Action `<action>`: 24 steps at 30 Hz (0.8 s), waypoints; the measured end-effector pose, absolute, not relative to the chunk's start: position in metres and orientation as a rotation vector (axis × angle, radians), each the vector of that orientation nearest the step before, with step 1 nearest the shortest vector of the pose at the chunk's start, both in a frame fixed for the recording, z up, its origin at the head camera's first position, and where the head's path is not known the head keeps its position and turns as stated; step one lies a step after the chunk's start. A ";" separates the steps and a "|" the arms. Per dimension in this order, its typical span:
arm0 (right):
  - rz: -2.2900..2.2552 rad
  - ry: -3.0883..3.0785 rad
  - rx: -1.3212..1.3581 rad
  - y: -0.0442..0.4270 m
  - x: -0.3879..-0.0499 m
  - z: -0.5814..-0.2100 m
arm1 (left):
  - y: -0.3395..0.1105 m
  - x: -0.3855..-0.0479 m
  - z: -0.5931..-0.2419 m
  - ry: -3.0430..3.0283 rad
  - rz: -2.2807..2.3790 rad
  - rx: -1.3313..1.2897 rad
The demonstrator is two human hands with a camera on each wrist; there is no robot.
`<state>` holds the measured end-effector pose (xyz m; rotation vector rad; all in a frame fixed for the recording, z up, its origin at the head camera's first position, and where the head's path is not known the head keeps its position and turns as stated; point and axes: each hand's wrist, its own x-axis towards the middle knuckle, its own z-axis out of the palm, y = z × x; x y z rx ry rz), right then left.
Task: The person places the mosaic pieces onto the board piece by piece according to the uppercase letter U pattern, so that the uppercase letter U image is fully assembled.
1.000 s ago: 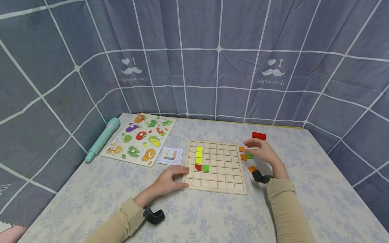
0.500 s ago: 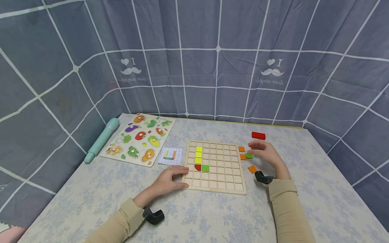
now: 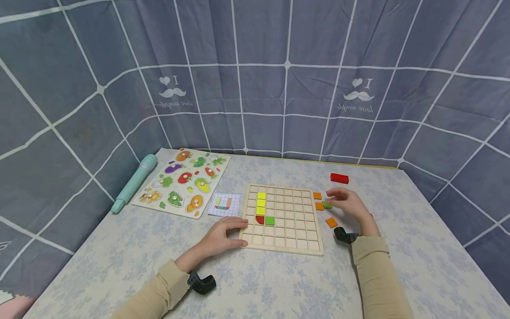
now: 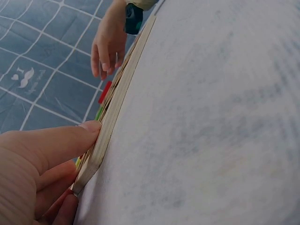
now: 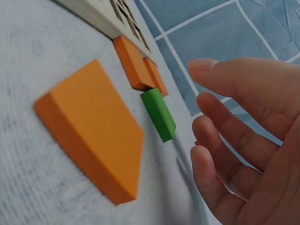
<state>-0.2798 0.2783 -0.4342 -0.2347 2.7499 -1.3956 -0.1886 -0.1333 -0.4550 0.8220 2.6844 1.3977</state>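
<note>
A wooden grid board [image 3: 284, 243] lies on the table, holding several yellow squares [image 3: 260, 203], a red rounded piece [image 3: 260, 219] and a green square [image 3: 269, 220]. My left hand [image 3: 218, 236] rests with thumb and fingers on the board's left edge; the left wrist view shows the thumb on the rim [image 4: 108, 129]. Beside the board's right side my right hand [image 3: 350, 204] hovers, fingers loosely bent and holding nothing, over a loose green piece [image 3: 327, 205]. In the right wrist view, that green piece [image 5: 158, 114] touches an orange one [image 5: 132, 63], and a larger-looking orange piece [image 5: 93, 131] lies nearer.
Red blocks [image 3: 339, 178] stand behind my right hand. Left of the board lie a pattern card [image 3: 224, 204], a vegetable puzzle board [image 3: 183, 178] and a teal cylindrical object [image 3: 134, 183]. A tiled-pattern curtain [image 3: 263, 88] rises behind the table.
My right hand has moved slightly right, away from the board's edge, then lower over the loose green piece. My left hand has stayed on the board.
</note>
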 end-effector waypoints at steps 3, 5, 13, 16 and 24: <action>-1.381 2.751 -0.216 0.278 -0.280 -0.436 | -0.133 -0.189 -0.455 2.688 1.391 0.826; -1.377 2.747 -0.203 0.278 -0.280 -0.436 | -0.133 -0.189 -0.455 2.692 1.383 0.825; -1.346 2.757 -0.179 0.280 -0.282 -0.441 | -0.133 -0.189 -0.455 2.695 1.378 0.817; -1.333 2.763 -0.177 0.279 -0.283 -0.443 | -0.133 -0.189 -0.455 2.696 1.379 0.831; -1.303 2.781 -0.188 0.277 -0.283 -0.443 | -0.133 -0.189 -0.454 2.695 1.380 0.828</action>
